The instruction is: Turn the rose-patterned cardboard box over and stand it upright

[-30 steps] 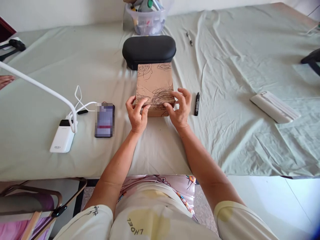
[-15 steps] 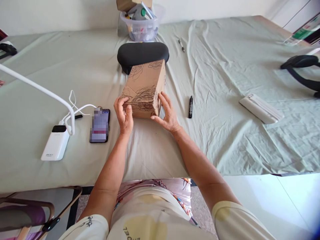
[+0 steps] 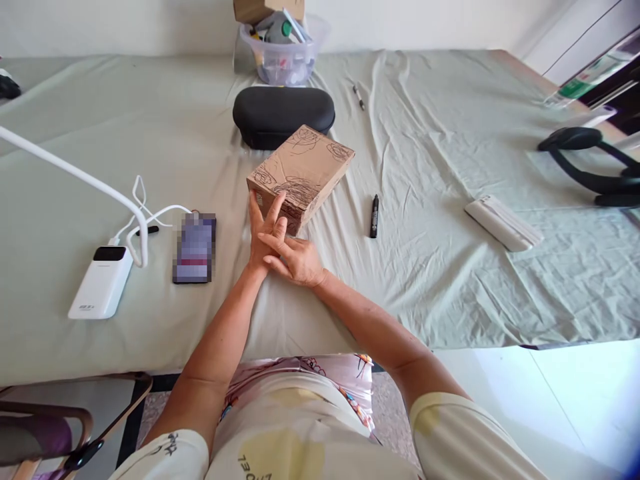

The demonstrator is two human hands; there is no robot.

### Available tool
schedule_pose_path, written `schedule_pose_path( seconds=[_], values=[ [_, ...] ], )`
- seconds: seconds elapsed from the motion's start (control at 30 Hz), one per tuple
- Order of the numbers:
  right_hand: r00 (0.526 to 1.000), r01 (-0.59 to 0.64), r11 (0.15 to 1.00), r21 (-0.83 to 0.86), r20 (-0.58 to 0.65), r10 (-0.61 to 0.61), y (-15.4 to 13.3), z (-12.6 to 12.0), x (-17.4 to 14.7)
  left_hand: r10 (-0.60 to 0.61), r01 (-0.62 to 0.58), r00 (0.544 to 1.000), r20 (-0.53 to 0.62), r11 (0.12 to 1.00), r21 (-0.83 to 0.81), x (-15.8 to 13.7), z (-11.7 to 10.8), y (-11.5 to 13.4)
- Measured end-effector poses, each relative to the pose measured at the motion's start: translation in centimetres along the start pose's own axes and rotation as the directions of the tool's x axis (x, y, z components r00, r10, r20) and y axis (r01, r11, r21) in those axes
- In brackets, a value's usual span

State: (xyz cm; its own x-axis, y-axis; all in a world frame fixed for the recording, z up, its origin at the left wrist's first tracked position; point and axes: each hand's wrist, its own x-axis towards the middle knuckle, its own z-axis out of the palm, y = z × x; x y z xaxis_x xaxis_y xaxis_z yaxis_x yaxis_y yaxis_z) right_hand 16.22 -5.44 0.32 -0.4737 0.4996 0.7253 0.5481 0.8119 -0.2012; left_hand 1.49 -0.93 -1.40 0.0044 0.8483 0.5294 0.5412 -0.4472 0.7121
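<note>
Brown cardboard box (image 3: 301,175) lies turned askew on the green sheet (image 3: 450,200), so I would press my flat, open left hand (image 3: 265,230) against its near side while the open right hand (image 3: 295,259) holds nothing.

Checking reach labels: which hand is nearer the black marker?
Right. The right hand lies in front of the box, on the marker's side. The left hand is further left, fingers up against the box's near face.
</note>
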Motion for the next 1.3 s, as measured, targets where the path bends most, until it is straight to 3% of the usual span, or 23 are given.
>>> schedule_pose_path(
  seconds=[0.13,0.3,0.37,0.5,0.63,0.8,0.9,1.03,1.17,1.23,1.3],
  values=[
    [0.982,-0.072,0.997,0.041,-0.173,0.079,1.0,-1.4,0.3,0.123,-0.124,0.988,-0.091,0.992,-0.002,0.0,-0.4,0.8],
    [0.888,-0.172,0.985,0.003,-0.432,0.156,4.2,-3.7,0.3,0.183,-0.172,0.974,-0.134,0.981,0.086,0.2,-0.8,1.1],
    [0.891,-0.193,0.977,-0.089,-0.434,0.137,4.8,-4.1,0.3,0.202,-0.188,0.969,-0.141,0.976,0.109,0.2,-0.6,1.1],
    [0.946,-0.159,0.936,-0.315,-0.319,0.053,3.9,-3.8,0.7,0.301,-0.295,0.943,-0.142,0.954,0.061,0.0,-0.2,1.4],
    [0.962,-0.070,0.933,-0.352,-0.272,-0.030,3.2,-2.5,0.6,0.338,-0.337,0.928,-0.154,0.941,0.034,0.0,0.2,1.5],
    [0.940,-0.173,0.928,-0.331,-0.338,0.054,5.8,-3.1,-0.1,0.373,-0.370,0.915,-0.153,0.928,0.046,0.4,0.0,1.1],
    [0.883,-0.288,0.893,-0.345,-0.456,0.109,8.0,-4.7,-0.7,0.326,-0.329,0.926,-0.190,0.944,0.016,0.6,-0.7,0.5],
    [0.762,-0.369,0.925,-0.085,-0.598,0.249,10.5,-5.5,-1.5,0.192,-0.217,0.946,-0.262,0.974,-0.069,0.9,-1.4,-0.3],
    [0.664,-0.409,0.842,0.352,-0.517,0.540,11.4,-4.1,-1.9,0.121,-0.171,0.949,-0.292,0.974,-0.151,0.9,-1.5,-0.7],
    [0.627,-0.408,0.788,0.461,-0.486,0.609,11.4,-3.4,-1.9,0.074,-0.129,0.957,-0.281,0.974,-0.184,0.9,-1.3,-1.1],
    [0.620,-0.399,0.762,0.510,-0.462,0.634,11.5,-2.9,-1.9,0.044,-0.095,0.969,-0.245,0.975,-0.203,0.9,-0.9,-1.8]
  ],
)
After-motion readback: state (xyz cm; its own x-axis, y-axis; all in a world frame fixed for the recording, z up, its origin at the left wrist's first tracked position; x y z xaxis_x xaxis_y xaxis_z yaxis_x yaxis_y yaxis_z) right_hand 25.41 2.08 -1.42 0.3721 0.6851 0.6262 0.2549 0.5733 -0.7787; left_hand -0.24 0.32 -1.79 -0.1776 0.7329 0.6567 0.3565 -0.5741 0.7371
